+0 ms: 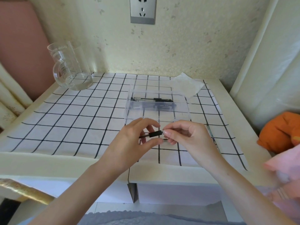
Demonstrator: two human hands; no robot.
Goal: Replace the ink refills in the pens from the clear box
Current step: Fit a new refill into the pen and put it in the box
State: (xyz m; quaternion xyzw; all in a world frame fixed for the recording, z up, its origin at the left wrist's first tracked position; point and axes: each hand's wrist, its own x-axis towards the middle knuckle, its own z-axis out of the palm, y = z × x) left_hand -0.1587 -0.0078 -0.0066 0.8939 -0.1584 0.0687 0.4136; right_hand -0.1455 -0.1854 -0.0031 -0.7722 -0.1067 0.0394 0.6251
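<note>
On the near half of a table (65, 163), over a grid cloth (73, 119), we see two bare hands meeting just in front of a clear box (185, 114).

L hand (131, 140) pinches a pen (155, 134) btwn thumb and fingers, gripping the barrel beside its black sleeve. R hand (183, 135) pinches the pen's other end w/ thumb and forefinger, its remaining fingers curled in. The pen is level, lifted off the cloth, running left-right btwn the hands.

We read this two-hand hold as a twist: one hand steadies the barrel while the other turns the end. We can't tell whether it is unscrewing or screwing shut. A thin pale piece shows just under the pen at the R fingers. It is poss. a refill, but too small to say.

The box sits open-topped just beyond the hands, prob. so each pen is a short reach. Several dark pens (152, 99) lie lengthwise inside. We can't tell which already have new ink.

Other items are kept out of the work area. A glass jug (71, 69) stands at the back left, well apart. A tissue (186, 85) lies at the back right, near the box's far corner. An orange cushion (279, 130) sits off the table's right edge.
</note>
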